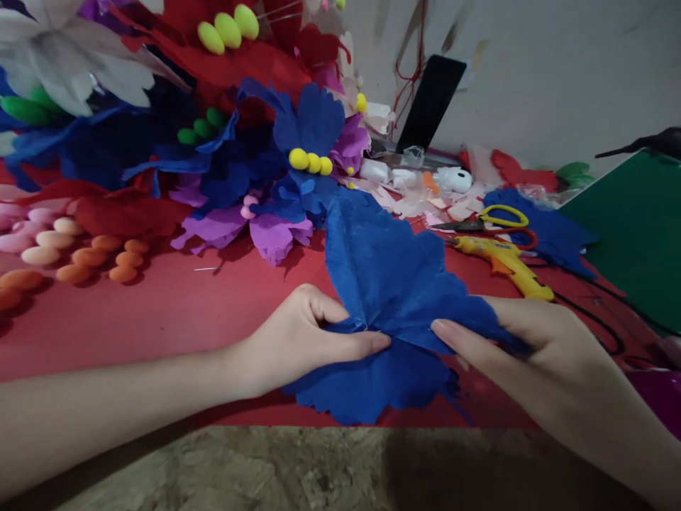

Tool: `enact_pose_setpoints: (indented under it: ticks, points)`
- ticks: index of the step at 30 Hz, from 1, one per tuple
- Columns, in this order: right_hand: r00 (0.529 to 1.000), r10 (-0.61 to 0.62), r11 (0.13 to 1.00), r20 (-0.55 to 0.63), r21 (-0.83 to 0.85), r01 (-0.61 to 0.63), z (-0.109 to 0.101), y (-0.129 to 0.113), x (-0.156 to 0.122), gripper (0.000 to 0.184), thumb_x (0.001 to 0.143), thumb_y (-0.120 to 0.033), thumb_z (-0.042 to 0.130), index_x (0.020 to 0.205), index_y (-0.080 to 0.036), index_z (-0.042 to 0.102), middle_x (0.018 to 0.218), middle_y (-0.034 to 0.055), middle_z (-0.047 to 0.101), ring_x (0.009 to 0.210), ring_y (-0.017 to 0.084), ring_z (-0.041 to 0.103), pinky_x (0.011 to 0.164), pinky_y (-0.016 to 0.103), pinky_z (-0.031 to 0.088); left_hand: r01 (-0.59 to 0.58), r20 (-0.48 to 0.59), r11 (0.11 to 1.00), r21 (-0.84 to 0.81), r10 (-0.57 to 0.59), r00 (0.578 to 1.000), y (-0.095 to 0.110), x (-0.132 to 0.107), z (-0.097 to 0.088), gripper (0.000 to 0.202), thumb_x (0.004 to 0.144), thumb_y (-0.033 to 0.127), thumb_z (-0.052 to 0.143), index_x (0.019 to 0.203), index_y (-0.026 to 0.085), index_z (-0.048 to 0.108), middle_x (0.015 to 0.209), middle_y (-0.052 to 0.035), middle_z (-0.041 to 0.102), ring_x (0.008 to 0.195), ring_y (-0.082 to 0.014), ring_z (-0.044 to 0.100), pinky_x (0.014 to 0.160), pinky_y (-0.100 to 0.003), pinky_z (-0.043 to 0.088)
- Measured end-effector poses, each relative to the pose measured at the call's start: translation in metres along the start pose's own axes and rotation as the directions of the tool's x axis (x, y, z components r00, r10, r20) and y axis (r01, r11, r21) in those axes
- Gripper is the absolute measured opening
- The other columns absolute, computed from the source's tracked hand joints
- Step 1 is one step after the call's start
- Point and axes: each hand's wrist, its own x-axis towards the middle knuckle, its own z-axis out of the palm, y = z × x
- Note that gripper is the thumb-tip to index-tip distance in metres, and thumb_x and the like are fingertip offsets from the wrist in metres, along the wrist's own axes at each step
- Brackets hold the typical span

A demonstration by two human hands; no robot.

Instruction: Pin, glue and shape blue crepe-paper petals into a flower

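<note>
A big blue crepe-paper flower [394, 284] lies on the red table cover [175, 305] near the front edge, its petals fanning up and down from a gathered middle. My left hand [303, 333] pinches that gathered middle, thumb pressed on top. My right hand [526, 355] grips the petals on the right side, fingers closed over the paper.
A pile of finished paper flowers [255, 149] in blue, purple, red and white fills the back left. Orange and pink foam ovals [79, 248] lie at the left. A yellow glue gun [505, 259], scissors [494, 220], paper scraps, a dark phone [430, 99] and a green sheet [633, 227] sit at right.
</note>
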Motion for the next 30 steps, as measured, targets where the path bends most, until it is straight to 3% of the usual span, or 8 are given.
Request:
enact_pose_setpoints:
  ticks: [7, 15, 23, 27, 30]
  points:
    - [0.992, 0.125, 0.982, 0.022, 0.140, -0.127, -0.0005, 0.0028, 0.0032, 0.037, 0.074, -0.037, 0.047, 0.047, -0.012, 0.050, 0.047, 0.0002, 0.049, 0.042, 0.005, 0.044, 0.038, 0.011, 0.038, -0.015, 0.069, 0.999, -0.050, 0.018, 0.997, 0.0014, 0.0034, -0.0003, 0.020, 0.064, 0.014, 0.065, 0.044, 0.018, 0.066, 0.043, 0.0086, 0.060, 0.039, -0.0021, 0.049, 0.042, -0.008, 0.042]
    - [0.992, 0.116, 0.977, 0.058, 0.174, -0.125, -0.0013, -0.0002, 0.0058, 0.036, 0.076, -0.035, 0.046, 0.047, -0.012, 0.046, 0.047, 0.0002, 0.046, 0.044, 0.005, 0.043, 0.040, 0.012, 0.038, -0.038, 0.062, 0.999, 0.006, 0.037, 0.997, 0.0012, 0.0011, -0.0018, 0.015, 0.062, 0.022, 0.068, 0.049, 0.015, 0.066, 0.050, 0.0046, 0.062, 0.045, -0.0058, 0.052, 0.048, -0.013, 0.044]
    - [0.996, 0.054, 0.994, 0.068, 0.089, -0.060, 0.0001, 0.0018, 0.0026, 0.036, 0.079, -0.032, 0.044, 0.049, -0.012, 0.046, 0.048, -0.0002, 0.048, 0.045, 0.005, 0.045, 0.042, 0.012, 0.037, -0.056, 0.073, 0.984, 0.167, 0.044, 0.996, -0.0024, 0.0000, -0.0058, 0.038, 0.066, 0.034, 0.061, 0.037, 0.015, 0.045, 0.039, 0.0048, 0.041, 0.037, -0.0050, 0.035, 0.035, -0.017, 0.026]
    - [0.992, 0.061, 0.993, 0.113, 0.093, -0.072, 0.0012, 0.0049, 0.0041, 0.037, 0.080, -0.033, 0.044, 0.050, -0.012, 0.047, 0.049, -0.0003, 0.048, 0.049, 0.006, 0.048, 0.042, 0.012, 0.039, -0.044, 0.069, 0.982, 0.183, 0.032, 0.997, -0.0030, -0.0013, -0.0069, 0.037, 0.066, 0.036, 0.060, 0.039, 0.015, 0.045, 0.041, 0.0040, 0.042, 0.037, -0.0060, 0.036, 0.034, -0.018, 0.027]
    - [0.988, 0.071, 0.991, 0.134, 0.100, -0.085, -0.0005, 0.0083, 0.0057, 0.035, 0.080, -0.034, 0.045, 0.054, -0.012, 0.052, 0.053, -0.0004, 0.053, 0.051, 0.006, 0.051, 0.044, 0.011, 0.041, -0.067, 0.057, 0.979, 0.191, 0.057, 0.997, -0.0028, -0.0013, -0.0066, 0.042, 0.066, 0.035, 0.060, 0.037, 0.016, 0.036, 0.040, 0.0055, 0.034, 0.038, -0.0044, 0.031, 0.035, -0.018, 0.024]
